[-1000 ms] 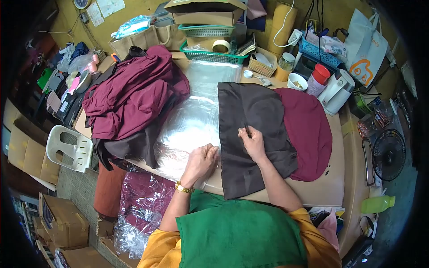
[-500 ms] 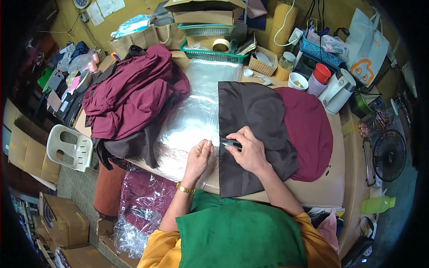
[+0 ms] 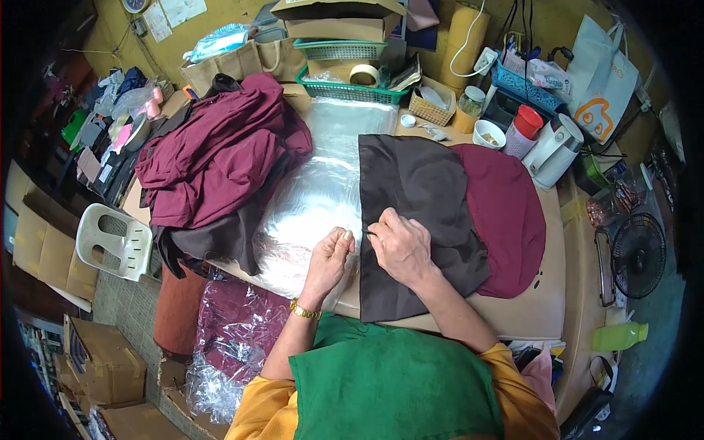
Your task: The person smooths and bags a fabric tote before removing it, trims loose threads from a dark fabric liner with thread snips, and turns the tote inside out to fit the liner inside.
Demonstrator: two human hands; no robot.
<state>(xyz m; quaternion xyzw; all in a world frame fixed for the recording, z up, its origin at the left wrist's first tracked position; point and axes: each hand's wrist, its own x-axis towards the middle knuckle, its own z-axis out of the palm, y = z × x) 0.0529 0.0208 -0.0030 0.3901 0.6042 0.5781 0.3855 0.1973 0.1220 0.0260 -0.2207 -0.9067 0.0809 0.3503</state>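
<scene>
A dark cloth (image 3: 418, 183) lies spread over the table, with a maroon cloth (image 3: 508, 220) showing past its right side. My right hand (image 3: 402, 246) is closed over the dark cloth near its left edge, around a small dark tool whose tip points left; most of it is hidden by the fingers. Just left of that edge my left hand (image 3: 331, 257) is pinched, above clear plastic sheets (image 3: 308, 209); what it pinches is too small to make out. A gold watch is on the left wrist.
Crumpled maroon and dark cloth (image 3: 220, 154) is heaped at the left. A green basket (image 3: 352, 93), a white bowl (image 3: 488, 134) and a kettle (image 3: 555, 150) stand along the back. A white chair (image 3: 115, 242) and a plastic-wrapped maroon bundle (image 3: 238, 330) are beside the table.
My right hand first took the small dark tool into view, then turned and closed over it near the cloth's left edge. My left hand has risen slightly, still pinched.
</scene>
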